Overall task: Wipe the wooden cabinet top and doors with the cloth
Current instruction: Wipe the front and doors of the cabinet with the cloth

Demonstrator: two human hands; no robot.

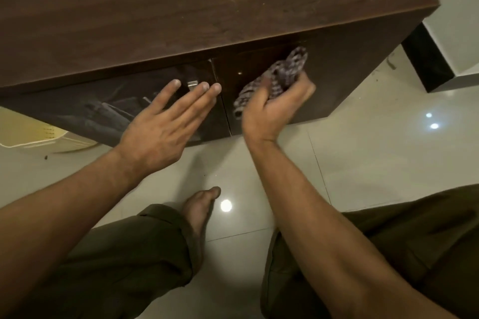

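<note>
A dark wooden cabinet fills the upper half of the view, its flat top (207, 2) seen from above. Below the front edge are two glossy doors: the left door (108, 103) with a small metal handle (192, 84), and the right door (342, 77). My right hand (274, 109) is shut on a checked cloth (287, 70), which is pressed against the right door near its top. My left hand (166, 122) is spread flat, fingertips resting on the left door around the handle.
The floor is pale glossy tile (375, 158) with light reflections. My bare foot (199, 210) and olive trouser legs are below the cabinet. A yellowish round object (28, 134) sits at the left. A black plinth and white wall (435, 59) stand right of the cabinet.
</note>
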